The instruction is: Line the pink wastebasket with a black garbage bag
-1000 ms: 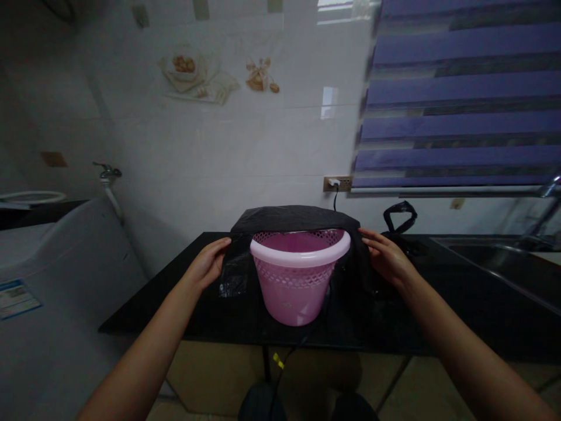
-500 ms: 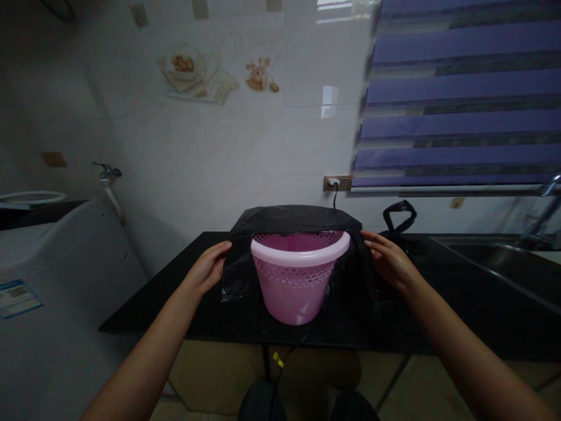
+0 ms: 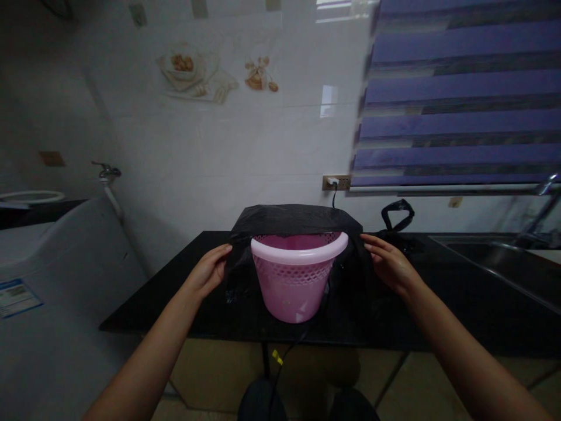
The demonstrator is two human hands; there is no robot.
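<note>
Flanking a pink basket (image 3: 298, 280) on the worktop (image 3: 162, 280) with left hand (image 3: 205, 273) and right hand (image 3: 391, 264).
Touching a black bag (image 3: 293, 219) at either side with part-curled fingers — too dark to tell whether clamped on it.

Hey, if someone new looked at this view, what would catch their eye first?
Probably the pink plastic basket, upright on the black countertop. Then the black plastic bag over the back of its rim, with the left hand and right hand holding the bag's two sides. After that, the purple striped blind at upper right.
</note>
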